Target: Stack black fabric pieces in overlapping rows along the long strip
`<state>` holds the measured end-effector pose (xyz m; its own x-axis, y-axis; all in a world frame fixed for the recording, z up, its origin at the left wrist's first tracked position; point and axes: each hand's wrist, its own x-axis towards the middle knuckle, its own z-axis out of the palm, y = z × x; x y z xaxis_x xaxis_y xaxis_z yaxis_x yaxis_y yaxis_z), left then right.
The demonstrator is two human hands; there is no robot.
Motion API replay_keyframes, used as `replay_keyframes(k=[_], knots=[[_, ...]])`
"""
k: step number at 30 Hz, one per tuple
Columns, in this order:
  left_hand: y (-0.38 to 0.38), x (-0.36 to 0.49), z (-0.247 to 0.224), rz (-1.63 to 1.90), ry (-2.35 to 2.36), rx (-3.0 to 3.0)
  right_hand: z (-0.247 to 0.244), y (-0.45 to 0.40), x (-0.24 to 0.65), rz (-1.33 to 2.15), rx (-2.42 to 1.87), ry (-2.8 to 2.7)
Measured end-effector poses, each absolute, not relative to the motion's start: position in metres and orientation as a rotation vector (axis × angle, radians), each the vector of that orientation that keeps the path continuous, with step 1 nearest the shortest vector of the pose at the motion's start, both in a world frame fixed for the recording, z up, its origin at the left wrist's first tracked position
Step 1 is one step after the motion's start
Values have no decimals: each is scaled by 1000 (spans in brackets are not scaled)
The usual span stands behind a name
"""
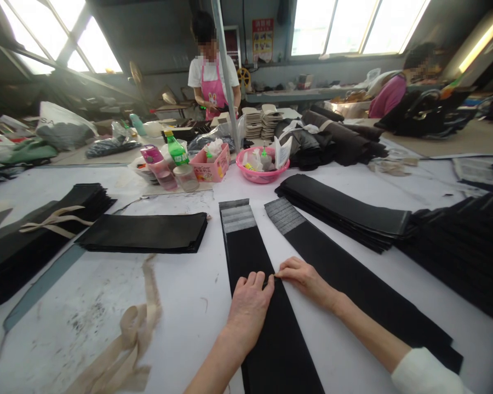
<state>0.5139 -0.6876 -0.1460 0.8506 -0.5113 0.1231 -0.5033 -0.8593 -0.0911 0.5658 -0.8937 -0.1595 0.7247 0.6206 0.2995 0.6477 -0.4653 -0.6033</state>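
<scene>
A long black strip of sheet material (246, 246) lies lengthwise in front of me, with overlapping grey bands at its far end. My left hand (250, 306) rests on it, fingers curled and thumb against forefinger. At the strip's right edge, my right hand (304, 279) is closed in a pinch, its fingertips nearly meeting the left ones. A tiny tan bit shows between the fingertips, too small to name. Just right of this strip, under my right forearm, lies a second black strip (345, 262) with a similar grey-banded end.
Stacks of black pieces lie left (143, 232) and right (345, 210). Tan cloth ribbon (139, 328) trails at front left. A pink basin (263, 174), pink box (211, 164) and green bottle (176, 148) stand beyond, before a metal pole (228, 82). Two people work farther back.
</scene>
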Motion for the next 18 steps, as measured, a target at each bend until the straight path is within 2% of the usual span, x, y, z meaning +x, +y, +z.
replay_keyframes(k=[11,18], knots=[[-680,504,-145,-236,763,-3007,-164,-889,561,-136,-2191,-914],[-670,496,-146,-217,666,-3036,-155,-877,561,-168,-2349,-994]])
